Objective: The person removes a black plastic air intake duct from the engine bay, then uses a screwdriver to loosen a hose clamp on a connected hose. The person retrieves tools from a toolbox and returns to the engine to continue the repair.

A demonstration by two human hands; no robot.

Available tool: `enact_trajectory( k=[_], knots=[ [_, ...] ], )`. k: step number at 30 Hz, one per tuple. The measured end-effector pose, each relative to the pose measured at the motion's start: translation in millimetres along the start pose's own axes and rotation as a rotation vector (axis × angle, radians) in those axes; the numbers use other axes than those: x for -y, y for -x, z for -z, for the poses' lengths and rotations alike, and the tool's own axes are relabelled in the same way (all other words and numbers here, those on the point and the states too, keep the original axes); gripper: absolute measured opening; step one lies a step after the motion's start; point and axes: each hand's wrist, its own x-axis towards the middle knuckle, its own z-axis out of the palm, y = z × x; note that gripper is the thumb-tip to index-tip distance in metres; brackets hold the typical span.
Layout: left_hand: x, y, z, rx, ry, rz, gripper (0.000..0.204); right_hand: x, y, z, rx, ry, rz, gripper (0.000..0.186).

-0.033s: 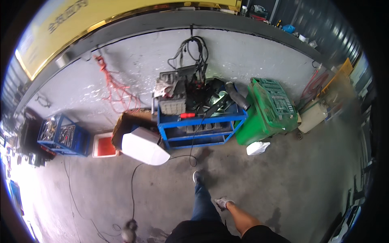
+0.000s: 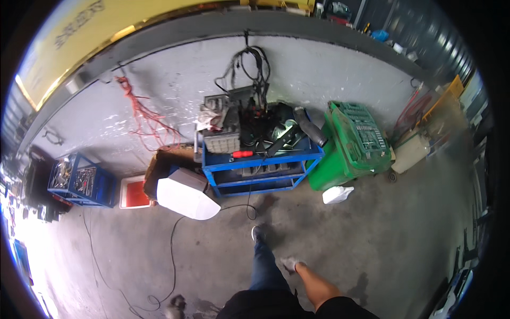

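Observation:
Low at the left edge of the picture is a smeared grey shape with a dark top, apparently my left hand in a glove (image 2: 176,307). Its fingers blur with motion, so whether it grips anything is unclear. Nothing of my right hand shows. Ahead of my feet stands a blue tool cart (image 2: 210,175). On its top lie a grey ribbed box (image 2: 223,141), a red-handled tool (image 2: 243,154), a black bent hose (image 2: 309,126) and tangled dark parts. Both hands are away from the cart.
A green wheeled bin (image 2: 334,154) carries an open socket set (image 2: 366,130). A white container (image 2: 338,194) lies before it. Left of the cart are a large white piece (image 2: 186,199), a red-bottomed tray (image 2: 137,192) and a blue tool rack (image 2: 98,186). A black cable (image 2: 173,250) crosses the floor.
The view has turned slightly, shifting the cart and the things left of it a little leftward. The blurred left hand has dropped lower, partly out of the picture. My right foot is more blurred.

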Motion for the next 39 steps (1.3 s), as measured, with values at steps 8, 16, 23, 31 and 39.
enact_trajectory(
  k=[8, 16, 23, 31, 39],
  knots=[
    [-113.5, 34.3, -107.6, 0.129, -0.419, 0.416, 0.052, 9.0, -96.6, 295.3, -0.743, -0.222, -0.108, 0.050],
    [-174.9, 27.0, -102.6, -0.074, -0.206, 0.370, 0.042, 53.2, -169.0, 475.5, -0.972, 0.084, -0.098, 0.041],
    [-277.3, 7.4, -182.2, -0.035, -0.064, 0.393, 0.037, 66.6, -191.5, 517.0, -0.654, 0.205, -0.128, 0.058],
    [-209.6, 0.6, -160.5, 0.047, -0.321, 0.408, 0.033, 54.3, -108.4, 552.5, -0.425, 0.384, 0.015, 0.046],
    [-299.0, -43.3, -232.0, 0.061, -0.400, 0.173, 0.039, 48.1, 34.1, 521.4, -0.275, 0.082, 0.017, 0.054]
  ],
)
